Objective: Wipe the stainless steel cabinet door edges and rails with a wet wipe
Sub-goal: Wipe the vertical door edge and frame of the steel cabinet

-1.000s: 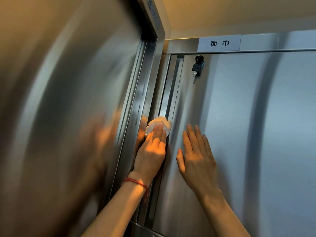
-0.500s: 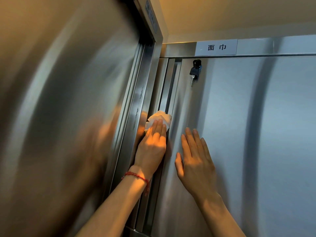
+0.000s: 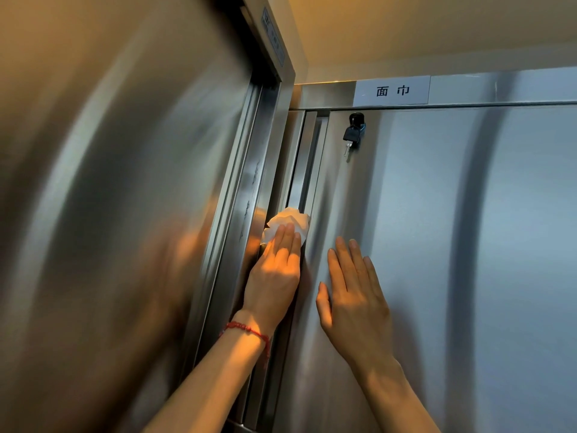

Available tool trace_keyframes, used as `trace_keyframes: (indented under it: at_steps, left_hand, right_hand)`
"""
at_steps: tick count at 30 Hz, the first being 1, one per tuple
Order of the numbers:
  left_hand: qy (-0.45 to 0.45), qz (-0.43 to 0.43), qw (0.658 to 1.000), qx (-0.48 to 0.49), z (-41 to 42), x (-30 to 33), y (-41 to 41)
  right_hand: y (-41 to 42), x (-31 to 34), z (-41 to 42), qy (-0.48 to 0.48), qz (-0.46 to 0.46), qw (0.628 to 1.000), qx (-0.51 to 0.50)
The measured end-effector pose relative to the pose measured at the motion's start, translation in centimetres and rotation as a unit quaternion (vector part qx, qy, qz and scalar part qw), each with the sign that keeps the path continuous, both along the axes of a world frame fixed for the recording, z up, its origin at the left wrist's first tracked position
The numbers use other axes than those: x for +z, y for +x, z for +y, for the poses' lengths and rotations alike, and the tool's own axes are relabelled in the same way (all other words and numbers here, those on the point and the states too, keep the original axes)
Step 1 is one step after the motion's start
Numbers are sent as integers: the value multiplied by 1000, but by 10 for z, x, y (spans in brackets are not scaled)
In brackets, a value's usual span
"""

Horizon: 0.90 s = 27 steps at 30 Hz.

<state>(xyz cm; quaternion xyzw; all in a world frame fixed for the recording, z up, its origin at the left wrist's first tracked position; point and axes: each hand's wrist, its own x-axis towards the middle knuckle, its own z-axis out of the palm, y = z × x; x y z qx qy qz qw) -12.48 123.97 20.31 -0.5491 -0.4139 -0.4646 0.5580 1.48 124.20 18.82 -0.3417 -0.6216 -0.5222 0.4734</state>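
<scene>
Fingers of my left hand (image 3: pixel 274 273) are pressing flat on the wet wipe (image 3: pixel 288 225) in the door rail (image 3: pixel 307 170), my right hand (image 3: pixel 352 295) bracing open-palmed at three o'clock; I am aiming for firm, even strokes toward twelve.

Head view, close, angled up

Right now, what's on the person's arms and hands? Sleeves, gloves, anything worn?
Both forearms are bare, no sleeves in view, and no gloves. The left hand has a thin red beaded bracelet at the wrist. The right hand shows nothing worn: no ring, watch or band visible.
</scene>
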Motion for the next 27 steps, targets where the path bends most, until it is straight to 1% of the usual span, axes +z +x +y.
trace_keyframes:
  at_steps: [3, 8, 10, 15, 18, 21, 27]
  left_hand:
    - [-28, 0, 1000, -1, -3, -7, 0]
    - [8, 0, 1000, -10, -2, 6, -3]
    - [20, 13, 1000, -9, 0, 7, -2]
    - [18, 13, 1000, -17, 1, -2, -2]
    - [16, 1, 1000, -27, 0, -1, -3]
    - [23, 8, 999, -26, 0, 2, -2]
    - [11, 10, 1000, 5, -2, 7, 0]
  right_hand:
    - [0, 0, 0, 4, -1, 1000, 4]
    - [0, 0, 2, 7, 0, 1000, 9]
    - [0, 0, 2, 5, 1, 1000, 10]
    - [1, -1, 2, -3, 1, 1000, 12]
    - [1, -1, 3, 0, 1, 1000, 12]
    - [1, -1, 4, 3, 0, 1000, 9]
    - [2, -1, 5, 3, -2, 1000, 9]
